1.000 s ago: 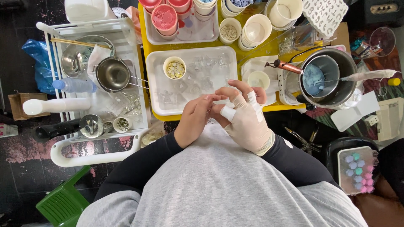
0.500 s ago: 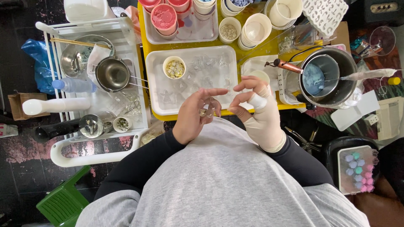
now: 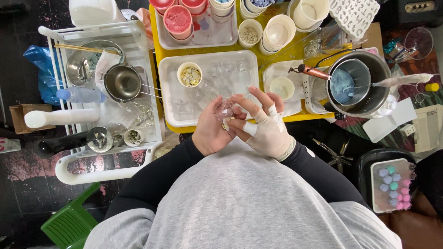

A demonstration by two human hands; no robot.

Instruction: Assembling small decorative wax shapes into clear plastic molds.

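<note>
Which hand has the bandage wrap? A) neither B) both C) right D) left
C: the right hand is wrapped in pale bandage with white tape on its fingers, while the left hand is bare; both hold a small clear piece between them.

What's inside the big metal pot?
The pot holds a pale blue lump against its left side. A stick reaches in from the right; its tip isn't clear.
</note>
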